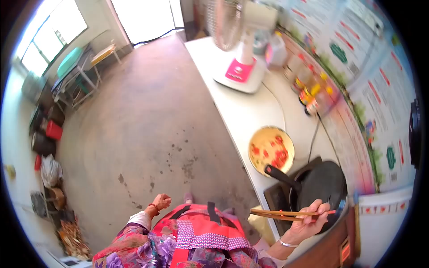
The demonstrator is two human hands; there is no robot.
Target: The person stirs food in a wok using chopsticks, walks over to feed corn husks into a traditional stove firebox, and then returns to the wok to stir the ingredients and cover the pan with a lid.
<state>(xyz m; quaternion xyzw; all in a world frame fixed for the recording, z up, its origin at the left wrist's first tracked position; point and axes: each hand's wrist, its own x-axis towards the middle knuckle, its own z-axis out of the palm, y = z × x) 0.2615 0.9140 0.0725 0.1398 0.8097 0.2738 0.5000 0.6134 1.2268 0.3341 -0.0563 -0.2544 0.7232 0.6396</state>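
Observation:
My right hand (309, 221) is wrapped round a pair of wooden chopsticks (272, 215), held over the near edge of a black wok. Their tips point left, slightly apart. Beyond the hand, a dark pan or lid with a handle (319, 185) lies over the black wok (340, 218) on the stove. A round bowl (263, 134) with red pieces in pale yellow contents stands on the white counter just past the handle. My left hand (161, 201) hangs over the floor at my left side, its fingers curled, with a red bracelet on the wrist; nothing shows in it.
On the white counter (232, 111) stand a fan (241, 71) and, by the wall, several bottles (318, 91). A cord runs from the bottles to the stove. Far left are a table with a green basin (70, 60), a red container (54, 130) and a firewood pile (71, 236).

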